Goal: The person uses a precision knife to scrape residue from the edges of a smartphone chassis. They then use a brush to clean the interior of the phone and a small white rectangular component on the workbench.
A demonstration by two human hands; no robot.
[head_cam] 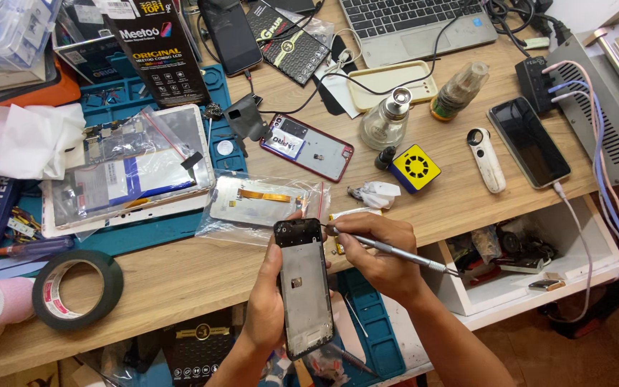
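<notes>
Wooden desk (pixel 202 276), white open drawer (pixel 539 294), perhaps brown floor (pixel 539 358).

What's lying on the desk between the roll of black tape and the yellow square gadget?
In the head view, between the tape roll and the yellow gadget lies a clear plastic bag holding a phone screen part.

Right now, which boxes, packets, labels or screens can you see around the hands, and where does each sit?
Black box: back left, tall, orange and white print.
Black card packet: back centre, flat, gold emblem.
Clear bag: just beyond the left hand, white panel, orange ribbon.
Dark phone screen: right, flat, cabled.
Phone frame: in left hand; right hand holds a metal tool.
</notes>
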